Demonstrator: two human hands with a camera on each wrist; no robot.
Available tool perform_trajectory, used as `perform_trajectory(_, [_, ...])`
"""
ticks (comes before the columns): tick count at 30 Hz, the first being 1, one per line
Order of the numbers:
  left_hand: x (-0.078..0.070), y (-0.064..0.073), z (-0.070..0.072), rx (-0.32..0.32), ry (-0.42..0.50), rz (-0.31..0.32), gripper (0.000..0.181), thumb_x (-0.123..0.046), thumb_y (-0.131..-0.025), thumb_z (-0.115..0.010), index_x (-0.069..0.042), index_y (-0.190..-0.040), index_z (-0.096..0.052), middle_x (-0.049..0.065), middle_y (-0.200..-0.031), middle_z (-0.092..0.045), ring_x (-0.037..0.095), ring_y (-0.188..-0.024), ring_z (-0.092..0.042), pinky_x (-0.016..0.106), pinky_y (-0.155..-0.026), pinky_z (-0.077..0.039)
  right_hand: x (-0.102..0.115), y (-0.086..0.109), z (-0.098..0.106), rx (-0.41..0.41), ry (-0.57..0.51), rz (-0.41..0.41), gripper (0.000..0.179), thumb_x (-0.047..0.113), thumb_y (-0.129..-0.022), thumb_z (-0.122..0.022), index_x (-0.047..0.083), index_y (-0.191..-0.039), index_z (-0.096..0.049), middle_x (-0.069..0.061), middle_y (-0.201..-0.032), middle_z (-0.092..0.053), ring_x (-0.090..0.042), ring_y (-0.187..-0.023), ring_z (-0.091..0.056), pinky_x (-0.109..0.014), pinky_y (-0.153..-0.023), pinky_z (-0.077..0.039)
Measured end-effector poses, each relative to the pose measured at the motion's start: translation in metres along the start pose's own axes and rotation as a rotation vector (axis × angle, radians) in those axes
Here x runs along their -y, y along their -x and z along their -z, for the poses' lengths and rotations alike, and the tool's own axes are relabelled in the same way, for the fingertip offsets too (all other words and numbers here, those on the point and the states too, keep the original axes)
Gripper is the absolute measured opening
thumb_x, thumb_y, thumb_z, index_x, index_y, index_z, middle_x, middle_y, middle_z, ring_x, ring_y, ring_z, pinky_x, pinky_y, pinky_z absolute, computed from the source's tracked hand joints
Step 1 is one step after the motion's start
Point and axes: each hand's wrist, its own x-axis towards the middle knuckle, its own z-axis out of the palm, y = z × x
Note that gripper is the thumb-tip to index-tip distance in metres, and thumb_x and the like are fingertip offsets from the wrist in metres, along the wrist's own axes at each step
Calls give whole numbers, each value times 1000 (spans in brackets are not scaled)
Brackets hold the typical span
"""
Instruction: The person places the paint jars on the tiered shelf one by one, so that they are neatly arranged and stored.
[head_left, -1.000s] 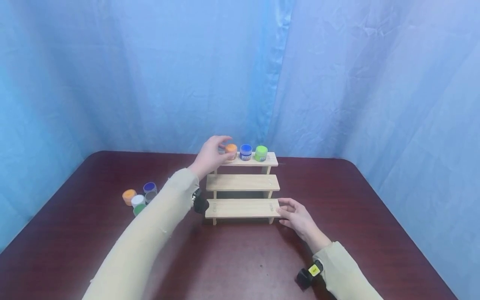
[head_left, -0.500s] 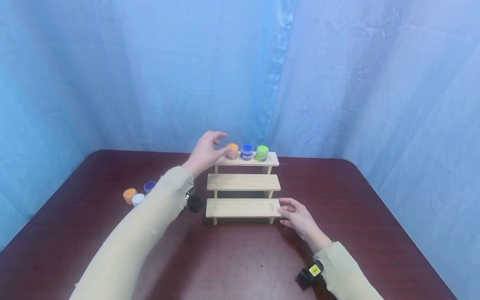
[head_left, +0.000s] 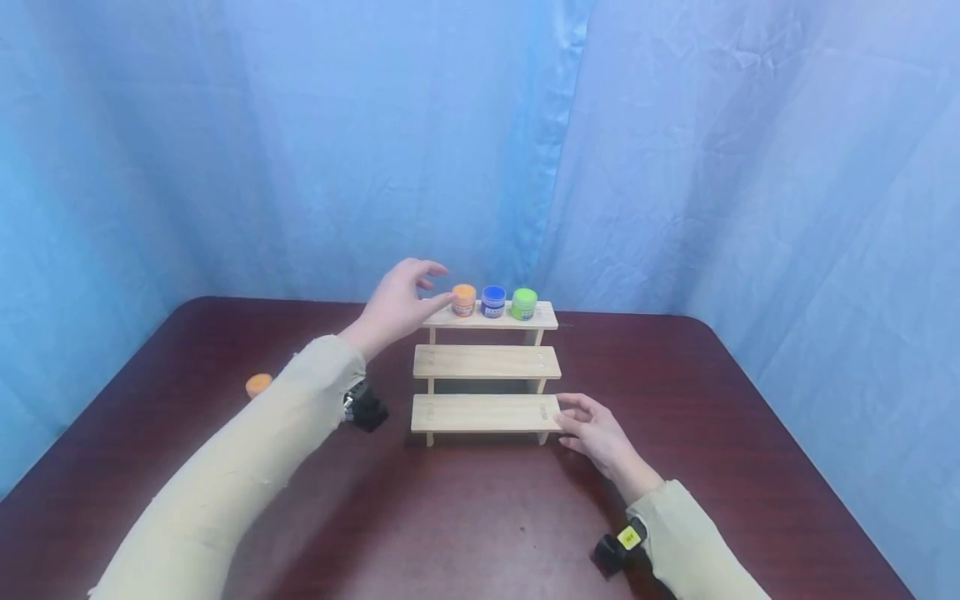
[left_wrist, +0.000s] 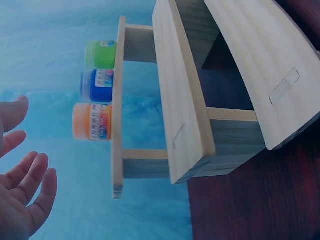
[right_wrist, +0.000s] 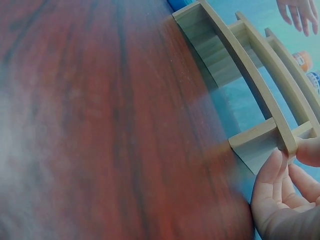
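A three-tier wooden stand (head_left: 486, 362) is on the table. Along its top shelf is a row of small paint jars: an orange jar (head_left: 463, 302), a blue jar (head_left: 492, 303) and a green jar (head_left: 523, 305). My left hand (head_left: 397, 304) is just left of the orange jar, fingers spread and holding nothing; the left wrist view shows a gap between the hand (left_wrist: 22, 200) and that jar (left_wrist: 92, 121). With thumb and fingers, my right hand (head_left: 596, 433) grips the right end of the bottom shelf, as the right wrist view also shows.
Another orange jar (head_left: 258, 384) sits on the table at the left, partly behind my left sleeve (head_left: 232, 467). Blue curtains (head_left: 360, 150) hang behind the dark red table (head_left: 480, 517).
My left hand has let go of the orange jar on the top shelf and drawn back leftward. Its sleeve now covers most of the jars on the table. My right hand stays put.
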Motion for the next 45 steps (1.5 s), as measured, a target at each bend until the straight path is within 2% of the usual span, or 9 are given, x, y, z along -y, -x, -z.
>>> perform_trajectory(6, [-6,10,12,-7,-10,-45,40,-28,-87,-65,-9,-121,-57,11,-124,-55,27,-107,-57,40,-89,-50,-1,-1,0,-3,3,-7,42,4,-92,-51,-1,-133,-40,-1,-90,-59,-6,-74,-58,-19,-64,-51])
perform_trajectory(13, [1,22,23,-32,-14,-47,39,-25,-87,-65,-8,-121,-57,13,-123,-56,28,-105,-58,41,-89,-50,-1,-2,1,-6,11,-6,43,5,-91,-51,-1,-133,-41,-2,-92,-59,-6,-75,-59,-21,-67,-52])
perform_trajectory(19, [0,35,28,-34,-32,-50,39,-25,-86,-65,-9,-120,-58,12,-120,-57,27,-104,-59,41,-88,-51,-2,-1,1,-10,2,-8,43,4,-91,-51,-1,-133,-41,-1,-89,-59,-7,-74,-58,-19,-64,-51])
perform_trajectory(26, [7,50,30,-65,-48,-93,37,-21,-84,-67,-5,-117,-60,12,-115,-60,27,-102,-58,41,-88,-52,-3,0,0,-5,-9,-3,43,4,-92,-51,-2,-133,-40,0,-89,-59,-6,-73,-58,-19,-63,-51])
perform_trajectory(40, [35,74,30,-63,-58,-19,37,-23,-85,-67,-6,-117,-60,14,-115,-60,30,-105,-58,45,-91,-49,-2,-1,-1,-12,7,-5,42,3,-91,-51,-2,-132,-41,-2,-89,-58,-7,-72,-58,-19,-62,-51])
perform_trajectory(45, [46,84,27,-53,-69,26,38,-24,-86,-66,-5,-118,-59,15,-116,-60,31,-105,-58,47,-90,-49,-1,-1,-1,-18,26,-8,41,3,-92,-50,-2,-132,-42,-3,-90,-58,-7,-73,-58,-19,-62,-51])
